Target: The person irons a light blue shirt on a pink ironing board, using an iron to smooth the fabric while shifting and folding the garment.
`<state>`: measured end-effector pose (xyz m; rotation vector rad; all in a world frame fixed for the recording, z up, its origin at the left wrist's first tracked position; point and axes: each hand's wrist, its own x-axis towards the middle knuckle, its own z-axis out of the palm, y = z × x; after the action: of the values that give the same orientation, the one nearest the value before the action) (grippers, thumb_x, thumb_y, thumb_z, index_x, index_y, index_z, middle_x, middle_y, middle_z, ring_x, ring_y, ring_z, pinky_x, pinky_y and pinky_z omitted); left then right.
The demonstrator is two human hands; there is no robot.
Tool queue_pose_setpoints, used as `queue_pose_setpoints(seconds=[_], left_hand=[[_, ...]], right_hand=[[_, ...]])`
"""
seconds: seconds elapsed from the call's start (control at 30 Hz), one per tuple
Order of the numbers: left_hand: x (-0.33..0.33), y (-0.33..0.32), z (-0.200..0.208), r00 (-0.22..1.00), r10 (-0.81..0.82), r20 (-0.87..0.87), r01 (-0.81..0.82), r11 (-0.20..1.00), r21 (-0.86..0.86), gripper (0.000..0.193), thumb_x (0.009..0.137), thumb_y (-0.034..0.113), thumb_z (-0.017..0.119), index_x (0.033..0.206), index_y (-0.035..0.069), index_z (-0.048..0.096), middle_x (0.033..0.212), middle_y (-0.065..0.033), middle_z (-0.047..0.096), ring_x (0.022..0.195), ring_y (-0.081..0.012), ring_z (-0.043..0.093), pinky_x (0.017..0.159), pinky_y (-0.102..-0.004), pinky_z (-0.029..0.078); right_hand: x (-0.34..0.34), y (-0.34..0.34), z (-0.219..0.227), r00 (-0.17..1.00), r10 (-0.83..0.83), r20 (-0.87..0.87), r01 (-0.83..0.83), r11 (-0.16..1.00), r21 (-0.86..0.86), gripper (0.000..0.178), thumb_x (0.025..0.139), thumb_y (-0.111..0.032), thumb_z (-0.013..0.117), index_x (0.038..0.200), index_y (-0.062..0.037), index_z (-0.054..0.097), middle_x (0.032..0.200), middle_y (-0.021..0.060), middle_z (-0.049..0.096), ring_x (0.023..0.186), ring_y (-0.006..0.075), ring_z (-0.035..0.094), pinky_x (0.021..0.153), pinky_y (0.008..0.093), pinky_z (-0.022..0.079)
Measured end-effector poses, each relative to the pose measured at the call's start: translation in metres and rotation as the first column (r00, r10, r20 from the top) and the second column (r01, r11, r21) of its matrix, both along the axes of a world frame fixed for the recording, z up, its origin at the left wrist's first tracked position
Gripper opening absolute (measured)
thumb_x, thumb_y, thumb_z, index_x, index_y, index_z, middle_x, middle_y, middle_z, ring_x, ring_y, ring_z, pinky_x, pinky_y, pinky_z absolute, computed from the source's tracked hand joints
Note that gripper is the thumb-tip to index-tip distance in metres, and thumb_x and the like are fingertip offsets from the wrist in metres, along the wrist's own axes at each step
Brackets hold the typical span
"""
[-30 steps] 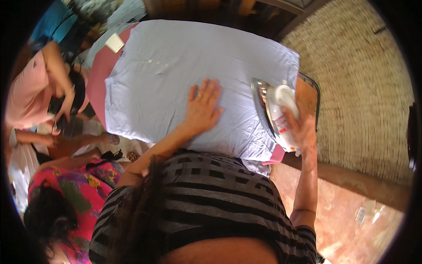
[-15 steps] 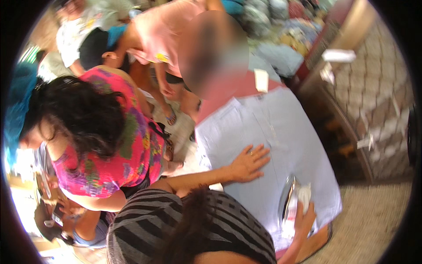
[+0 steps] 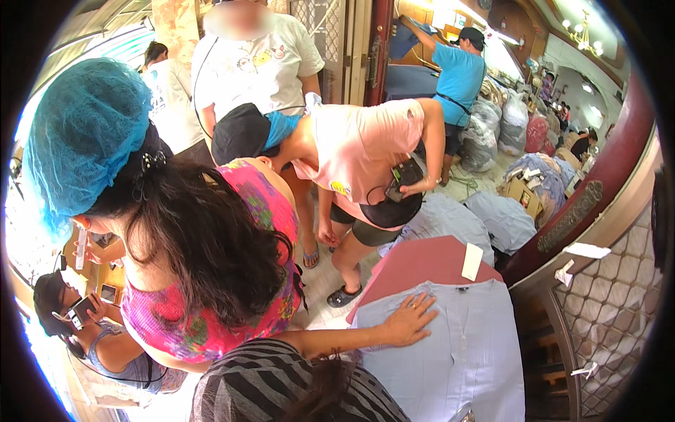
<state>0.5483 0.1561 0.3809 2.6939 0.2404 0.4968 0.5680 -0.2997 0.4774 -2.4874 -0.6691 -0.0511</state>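
Observation:
My left hand [image 3: 410,320] lies flat on a light blue shirt [image 3: 485,344], fingers spread, a ring on one of them. The shirt is laid out on a dusty red padded board [image 3: 422,267], its collar end toward the far side. A small shiny metal tip, part of an iron [image 3: 464,413], shows over the shirt at the lower edge. My right hand is out of the picture below.
A white paper slip [image 3: 472,261] rests on the board's far right. At my left stands a person in a pink floral top [image 3: 218,260]; beyond, another in a peach shirt [image 3: 365,144] bends forward. A lattice grille [image 3: 612,309] borders the right. Filled plastic bags [image 3: 482,133] stand farther back.
The view has tilted up, showing more of the room. My left hand is now nearer the shirt's collar end. The right hand and most of the iron have dropped out of view.

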Motion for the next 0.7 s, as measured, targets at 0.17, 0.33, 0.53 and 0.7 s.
queue_pose_setpoints(seconds=[0.17, 0.33, 0.53, 0.7], left_hand=[[-0.002, 0.008, 0.012, 1.0, -0.028, -0.004, 0.028, 0.999, -0.026, 0.065, 0.092, 0.039, 0.059, 0.145, 0.005, 0.042, 0.156, -0.0227, 0.028, 0.145, -0.0422, 0.024, 0.116, -0.0556, 0.021], [-0.001, 0.011, 0.011, 0.999, -0.026, -0.022, 0.024, 0.998, -0.061, 0.066, 0.092, 0.039, 0.059, 0.145, 0.005, 0.04, 0.156, -0.022, 0.027, 0.145, -0.0412, 0.022, 0.117, -0.0554, 0.02], [0.0, 0.007, 0.009, 0.997, -0.011, -0.076, 0.006, 0.998, -0.07, 0.065, 0.093, 0.04, 0.058, 0.145, 0.006, 0.04, 0.156, -0.0205, 0.026, 0.146, -0.0402, 0.021, 0.117, -0.0557, 0.019], [0.001, 0.003, 0.012, 0.998, 0.002, -0.062, -0.004, 1.0, -0.024, 0.064, 0.094, 0.041, 0.057, 0.145, 0.006, 0.041, 0.155, -0.0196, 0.028, 0.145, -0.0395, 0.022, 0.117, -0.0553, 0.019]], right_hand=[[0.008, -0.024, -0.03, 0.979, -0.064, -0.196, 0.077, 0.995, 0.058, 0.042, 0.095, -0.023, 0.066, 0.125, 0.0058, 0.059, 0.076, 0.0111, 0.065, 0.06, 0.0172, 0.059, 0.055, 0.0346, 0.05], [0.01, -0.044, -0.048, 0.945, -0.145, -0.293, 0.157, 0.987, 0.02, 0.043, 0.096, -0.019, 0.066, 0.131, 0.0044, 0.055, 0.073, 0.004, 0.061, 0.056, 0.0097, 0.05, 0.048, 0.0284, 0.045], [-0.003, -0.011, -0.023, 0.924, -0.049, -0.379, 0.168, 0.943, 0.286, 0.045, 0.097, -0.019, 0.064, 0.133, 0.005, 0.052, 0.075, 0.0069, 0.064, 0.055, 0.0114, 0.055, 0.046, 0.0278, 0.049], [0.006, -0.043, -0.047, 0.962, -0.134, -0.239, 0.135, 0.991, -0.012, 0.044, 0.097, -0.021, 0.064, 0.131, 0.0053, 0.053, 0.075, 0.0095, 0.064, 0.056, 0.014, 0.059, 0.045, 0.0302, 0.053]])
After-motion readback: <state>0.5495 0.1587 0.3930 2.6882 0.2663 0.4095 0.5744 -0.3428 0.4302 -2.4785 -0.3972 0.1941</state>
